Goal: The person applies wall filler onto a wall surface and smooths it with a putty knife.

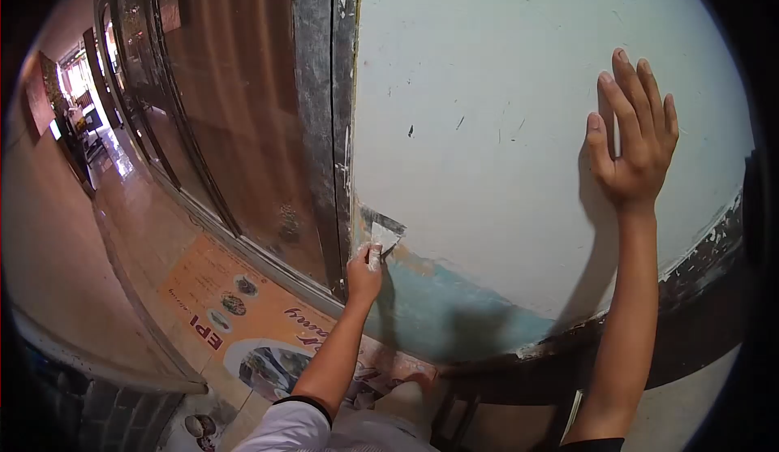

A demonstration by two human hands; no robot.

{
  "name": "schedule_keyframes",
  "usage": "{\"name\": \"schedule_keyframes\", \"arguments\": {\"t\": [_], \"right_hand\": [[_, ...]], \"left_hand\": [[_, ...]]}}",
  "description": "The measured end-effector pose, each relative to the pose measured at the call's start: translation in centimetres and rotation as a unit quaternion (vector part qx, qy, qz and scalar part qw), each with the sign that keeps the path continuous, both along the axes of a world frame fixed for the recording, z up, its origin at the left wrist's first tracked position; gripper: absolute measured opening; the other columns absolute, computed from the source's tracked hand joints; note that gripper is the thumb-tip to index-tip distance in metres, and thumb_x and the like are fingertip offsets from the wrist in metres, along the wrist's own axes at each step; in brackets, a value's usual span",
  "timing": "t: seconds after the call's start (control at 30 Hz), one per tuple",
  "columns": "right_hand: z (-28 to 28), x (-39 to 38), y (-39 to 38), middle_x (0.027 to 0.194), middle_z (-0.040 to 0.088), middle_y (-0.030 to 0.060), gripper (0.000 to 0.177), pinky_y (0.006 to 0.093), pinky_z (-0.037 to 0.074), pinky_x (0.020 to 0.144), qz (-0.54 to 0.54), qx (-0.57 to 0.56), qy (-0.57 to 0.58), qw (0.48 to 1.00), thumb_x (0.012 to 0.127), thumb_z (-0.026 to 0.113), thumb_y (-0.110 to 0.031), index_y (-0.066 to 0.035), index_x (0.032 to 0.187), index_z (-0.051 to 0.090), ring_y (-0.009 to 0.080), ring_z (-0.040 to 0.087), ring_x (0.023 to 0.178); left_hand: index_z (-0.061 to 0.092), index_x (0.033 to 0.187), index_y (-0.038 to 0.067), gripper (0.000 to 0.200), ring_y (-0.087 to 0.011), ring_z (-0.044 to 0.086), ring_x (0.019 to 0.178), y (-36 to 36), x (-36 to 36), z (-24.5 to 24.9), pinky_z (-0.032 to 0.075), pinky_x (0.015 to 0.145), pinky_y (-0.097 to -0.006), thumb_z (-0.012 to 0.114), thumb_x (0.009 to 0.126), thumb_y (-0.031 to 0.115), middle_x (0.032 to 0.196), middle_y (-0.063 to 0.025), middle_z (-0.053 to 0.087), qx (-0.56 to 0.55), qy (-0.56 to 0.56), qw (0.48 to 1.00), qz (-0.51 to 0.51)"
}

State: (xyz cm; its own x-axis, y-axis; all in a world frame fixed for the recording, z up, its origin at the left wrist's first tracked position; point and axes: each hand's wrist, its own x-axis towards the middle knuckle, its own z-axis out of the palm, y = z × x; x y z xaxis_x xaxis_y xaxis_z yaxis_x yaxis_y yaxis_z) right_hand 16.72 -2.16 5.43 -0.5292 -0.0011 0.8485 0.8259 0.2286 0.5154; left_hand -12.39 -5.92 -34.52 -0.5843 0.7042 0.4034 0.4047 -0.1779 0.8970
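My left hand (363, 277) grips a putty knife (385, 237) smeared with white. Its wide blade lies against the wall near the door frame, where the pale coat meets a blue-green patch (454, 302). Orange-brown traces show along the ragged edge of that patch. Higher up on the right, my right hand (637, 148) rests against the white wall (487, 71) with its fingers stretched and slightly spread. Nothing is in it. Several small dark nicks mark the wall between the hands.
A dark door frame (316, 87) with brown panels stands left of the wall. An orange printed banner (243, 298) covers the floor below. A dark, chipped band (690, 290) runs along the wall's lower edge. At bottom left sits a whitish container (195, 428).
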Motion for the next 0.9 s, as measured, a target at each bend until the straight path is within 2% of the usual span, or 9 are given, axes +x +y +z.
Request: {"name": "schedule_keyframes", "arguments": {"t": [0.03, 0.2, 0.27, 0.47, 0.53, 0.57, 0.67, 0.83, 0.9], "right_hand": [[0.0, 0.0, 0.0, 0.150, 0.058, -0.0094, 0.042, 0.0390, 0.019, 0.126, 0.000, 0.001, 0.000, 1.000, 0.089, 0.064, -0.023, -0.030, 0.130, 0.068, 0.0137, 0.045, 0.146], [-0.1, 0.0, 0.1, 0.150, 0.058, -0.0092, 0.043, 0.0380, 0.017, 0.126, 0.005, 0.004, 0.001, 1.000, 0.089, 0.064, -0.023, -0.030, 0.131, 0.067, 0.0135, 0.045, 0.145], [0.0, 0.0, 0.1, 0.150, 0.058, -0.0092, 0.043, 0.0376, 0.016, 0.126, 0.003, 0.003, 0.000, 1.000, 0.089, 0.064, -0.023, -0.030, 0.131, 0.067, 0.0136, 0.046, 0.145], [0.0, -0.1, 0.0, 0.150, 0.059, -0.0075, 0.043, 0.0383, 0.016, 0.126, 0.012, 0.005, -0.002, 1.000, 0.088, 0.064, -0.022, -0.027, 0.131, 0.068, 0.0140, 0.046, 0.145], [0.0, 0.0, 0.0, 0.150, 0.059, -0.0075, 0.042, 0.0384, 0.016, 0.126, 0.007, 0.007, -0.002, 1.000, 0.088, 0.065, -0.022, -0.027, 0.130, 0.068, 0.0145, 0.046, 0.145], [-0.1, -0.1, 0.0, 0.150, 0.059, -0.0076, 0.042, 0.0384, 0.016, 0.126, 0.010, 0.007, -0.001, 1.000, 0.087, 0.065, -0.022, -0.027, 0.129, 0.068, 0.0147, 0.046, 0.145], [-0.1, 0.0, 0.0, 0.149, 0.059, -0.0078, 0.043, 0.0385, 0.017, 0.126, 0.017, 0.004, -0.003, 1.000, 0.087, 0.065, -0.022, -0.027, 0.129, 0.068, 0.0148, 0.046, 0.145], [-0.1, 0.1, 0.1, 0.149, 0.059, -0.0081, 0.043, 0.0383, 0.017, 0.126, 0.013, 0.005, -0.002, 1.000, 0.087, 0.065, -0.021, -0.027, 0.129, 0.068, 0.0145, 0.046, 0.145], [-0.1, 0.1, 0.1, 0.149, 0.059, -0.0080, 0.043, 0.0380, 0.017, 0.126, 0.014, 0.005, -0.002, 1.000, 0.087, 0.065, -0.021, -0.027, 0.129, 0.068, 0.0147, 0.046, 0.145]], "left_hand": [[0.069, 0.101, -0.002, 0.026, -0.0419, 0.067, 0.074, -0.4, 0.0, 0.7, 0.050, 0.068, -0.0443, 0.060, 0.103, 0.022, 0.081, -0.0244, 0.068, -0.026, -0.019, 0.999, -0.014], [0.069, 0.101, -0.001, 0.026, -0.0422, 0.067, 0.075, -0.6, -0.3, -0.8, 0.051, 0.068, -0.0447, 0.060, 0.102, 0.023, 0.082, -0.0253, 0.068, -0.056, -0.024, 0.998, -0.012], [0.067, 0.096, -0.002, 0.032, -0.0207, 0.059, 0.064, 0.0, -0.2, -0.7, 0.047, 0.062, -0.0371, 0.058, 0.105, 0.028, 0.071, -0.0134, 0.063, 0.000, 0.038, 0.999, 0.027], [0.065, 0.092, -0.003, 0.032, -0.0192, 0.058, 0.064, 0.2, -0.3, -0.3, 0.046, 0.062, -0.0355, 0.059, 0.105, 0.026, 0.071, -0.0120, 0.063, 0.021, 0.011, 1.000, -0.007], [0.066, 0.093, -0.002, 0.032, -0.0184, 0.058, 0.063, -0.7, -0.4, -0.9, 0.046, 0.061, -0.0355, 0.060, 0.104, 0.028, 0.069, -0.0106, 0.063, -0.054, -0.022, 0.998, -0.034], [0.070, 0.101, 0.000, 0.029, -0.0369, 0.068, 0.070, -1.0, -0.2, -1.2, 0.051, 0.067, -0.0426, 0.060, 0.103, 0.027, 0.075, -0.0204, 0.067, -0.068, -0.036, 0.996, -0.040], [0.070, 0.102, 0.002, 0.026, -0.0337, 0.067, 0.069, -1.1, 0.8, 0.3, 0.051, 0.067, -0.0419, 0.060, 0.103, 0.025, 0.074, -0.0188, 0.066, -0.026, 0.006, 1.000, -0.006], [0.070, 0.104, 0.001, 0.028, -0.0353, 0.067, 0.069, -0.2, 1.0, 0.7, 0.050, 0.065, -0.0417, 0.060, 0.103, 0.026, 0.077, -0.0209, 0.068, -0.030, -0.064, 0.996, -0.047], [0.070, 0.103, 0.000, 0.029, -0.0374, 0.067, 0.070, -0.7, 0.7, -0.1, 0.050, 0.065, -0.0423, 0.060, 0.103, 0.027, 0.078, -0.0220, 0.067, -0.037, -0.047, 0.997, -0.042]]}}
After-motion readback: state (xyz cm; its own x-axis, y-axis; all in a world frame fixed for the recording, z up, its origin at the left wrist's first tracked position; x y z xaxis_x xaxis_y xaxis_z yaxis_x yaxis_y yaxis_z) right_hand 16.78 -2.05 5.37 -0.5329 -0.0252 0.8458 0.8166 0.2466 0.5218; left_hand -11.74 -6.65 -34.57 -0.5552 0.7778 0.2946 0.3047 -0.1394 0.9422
